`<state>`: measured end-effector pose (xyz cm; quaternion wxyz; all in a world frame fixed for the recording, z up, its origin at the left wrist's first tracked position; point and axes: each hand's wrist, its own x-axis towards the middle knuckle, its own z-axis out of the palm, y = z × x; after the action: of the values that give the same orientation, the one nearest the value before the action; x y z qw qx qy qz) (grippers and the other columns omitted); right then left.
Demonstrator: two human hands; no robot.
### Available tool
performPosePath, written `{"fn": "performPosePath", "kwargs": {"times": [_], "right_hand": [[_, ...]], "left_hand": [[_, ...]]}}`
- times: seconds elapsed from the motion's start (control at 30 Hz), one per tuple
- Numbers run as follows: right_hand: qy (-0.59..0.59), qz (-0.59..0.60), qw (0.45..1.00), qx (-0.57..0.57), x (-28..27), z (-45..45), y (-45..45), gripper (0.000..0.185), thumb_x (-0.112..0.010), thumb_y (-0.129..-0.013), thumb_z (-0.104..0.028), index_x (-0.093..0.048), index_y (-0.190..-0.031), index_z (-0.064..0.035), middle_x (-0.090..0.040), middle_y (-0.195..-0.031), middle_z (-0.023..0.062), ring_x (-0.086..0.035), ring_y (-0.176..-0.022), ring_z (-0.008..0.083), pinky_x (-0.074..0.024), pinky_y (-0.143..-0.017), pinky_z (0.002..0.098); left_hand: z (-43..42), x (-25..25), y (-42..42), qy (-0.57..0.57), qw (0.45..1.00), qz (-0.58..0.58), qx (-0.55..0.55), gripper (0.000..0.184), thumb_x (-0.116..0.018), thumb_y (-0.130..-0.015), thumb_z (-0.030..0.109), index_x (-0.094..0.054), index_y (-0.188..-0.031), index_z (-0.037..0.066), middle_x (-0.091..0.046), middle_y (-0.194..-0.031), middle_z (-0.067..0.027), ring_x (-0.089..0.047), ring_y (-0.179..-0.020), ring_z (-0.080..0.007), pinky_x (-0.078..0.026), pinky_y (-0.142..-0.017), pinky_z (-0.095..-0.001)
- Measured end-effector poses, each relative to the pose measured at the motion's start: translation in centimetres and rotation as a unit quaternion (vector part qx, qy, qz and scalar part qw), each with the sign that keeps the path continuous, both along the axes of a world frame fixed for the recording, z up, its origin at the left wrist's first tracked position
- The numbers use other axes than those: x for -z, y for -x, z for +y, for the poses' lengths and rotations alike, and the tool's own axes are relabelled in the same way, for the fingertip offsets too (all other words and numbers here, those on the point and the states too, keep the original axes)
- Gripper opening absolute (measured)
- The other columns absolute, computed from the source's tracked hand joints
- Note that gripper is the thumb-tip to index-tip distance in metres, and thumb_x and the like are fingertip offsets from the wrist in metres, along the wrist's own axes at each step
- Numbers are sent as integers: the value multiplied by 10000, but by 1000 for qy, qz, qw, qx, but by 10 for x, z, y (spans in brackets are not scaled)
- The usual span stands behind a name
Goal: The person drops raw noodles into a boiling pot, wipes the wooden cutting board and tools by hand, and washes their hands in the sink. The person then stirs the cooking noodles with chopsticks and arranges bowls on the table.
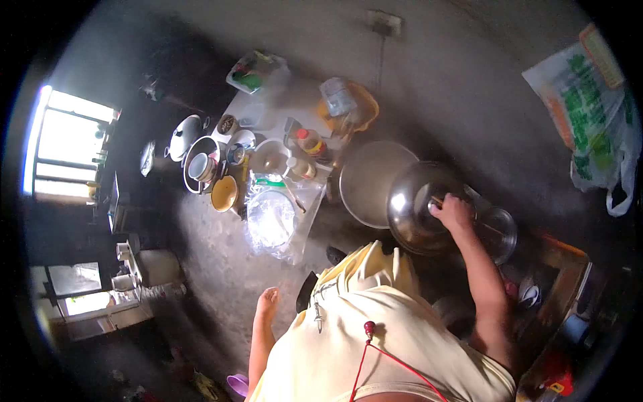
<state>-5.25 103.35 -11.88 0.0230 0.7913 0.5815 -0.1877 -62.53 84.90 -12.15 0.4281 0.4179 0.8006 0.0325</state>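
1 right hand (455,213) closed on lid (416,213) knob; left hand (268,303) beside shirt (348,321), finger state unclear

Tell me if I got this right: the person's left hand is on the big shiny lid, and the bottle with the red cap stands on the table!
Not quite: it's the right hand on the big shiny lid, as the head view shows. The bottle with the red cap does stand on the table.
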Motion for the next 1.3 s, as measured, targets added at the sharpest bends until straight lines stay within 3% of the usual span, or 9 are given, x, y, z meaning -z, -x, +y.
{"fn": "performPosePath", "kwargs": {"times": [0.2, 0.53, 0.6, 0.77, 0.9, 0.97, 1.07, 1.17, 1.3], "right_hand": [[32, -4, 995, -97, -1, 64, 92, 494, -582, -693, -437, -585, -913, 6, -621, -843, 190, -605, -801, 336, -473, -726, 413], [19, -50, 994, -97, 33, 109, 147, 462, -609, -680, -412, -576, -890, -2, -621, -866, 181, -604, -829, 328, -475, -738, 399], [-15, -50, 994, -92, 16, 101, 157, 427, -558, -759, -397, -550, -914, 1, -617, -879, 199, -596, -834, 355, -458, -749, 440], [-48, 95, 991, -86, -51, 93, 229, 329, -458, -851, -349, -533, -863, -28, -577, -852, 221, -540, -815, 416, -429, -714, 468], [-324, 230, 844, -361, -70, 84, 315, 188, -481, -820, -252, -529, -803, -71, -513, -823, 124, -518, -745, 340, -424, -651, 455], [-317, 128, 825, -450, -82, 77, 362, 97, -518, -776, -195, -526, -809, -104, -465, -791, 92, -509, -756, 294, -439, -650, 405], [-203, 214, 799, -523, -45, 66, 415, 130, -551, -734, -142, -512, -858, -130, -450, -803, 83, -503, -836, 263, -444, -693, 333], [-203, 193, 733, -620, 14, 69, 446, 193, -576, -703, -131, -504, -882, -131, -457, -853, 79, -504, -844, 262, -447, -694, 339], [-181, 199, 739, -618, 53, 59, 458, 233, -576, -660, -84, -474, -868, -108, -443, -969, 95, -470, -939, 283, -431, -752, 385]], "left_hand": [[-13, -1, 38, -104, 989, -61, -84, 235, -499, -860, 128, -546, -1076, 48, -615, -967, -114, -571, -945, -173, -427, -822, -264], [-124, 22, 95, -60, 961, -72, -261, 219, -519, -846, 126, -571, -1025, 12, -612, -939, -89, -562, -854, -135, -434, -769, -251], [-122, 9, 89, -13, 931, -112, -348, 232, -521, -839, 118, -566, -1033, 0, -611, -939, -88, -559, -867, -135, -433, -779, -257], [-143, 48, 111, -13, 932, -136, -337, 257, -511, -839, 128, -556, -1054, -4, -610, -941, -81, -562, -876, -145, -435, -789, -270], [-119, 32, 119, -10, 968, -93, -234, 284, -481, -855, 139, -529, -1095, -6, -601, -983, -98, -556, -955, -187, -422, -822, -281], [-119, 41, 126, -44, 951, -130, -279, 290, -477, -854, 145, -527, -1100, -1, -599, -992, -99, -554, -964, -189, -419, -830, -285], [-125, 40, 138, -85, 935, -147, -312, 299, -470, -853, 152, -524, -1110, 8, -595, -1008, -101, -548, -983, -192, -412, -846, -293], [-136, 28, 138, -95, 926, -136, -338, 299, -466, -852, 150, -524, -1112, 13, -593, -1012, -100, -544, -994, -191, -405, -857, -297], [-169, 31, 124, -162, 872, -161, -433, 283, -511, -859, 189, -545, -1070, 3, -598, -949, -62, -554, -899, -149, -421, -820, -281]]}}
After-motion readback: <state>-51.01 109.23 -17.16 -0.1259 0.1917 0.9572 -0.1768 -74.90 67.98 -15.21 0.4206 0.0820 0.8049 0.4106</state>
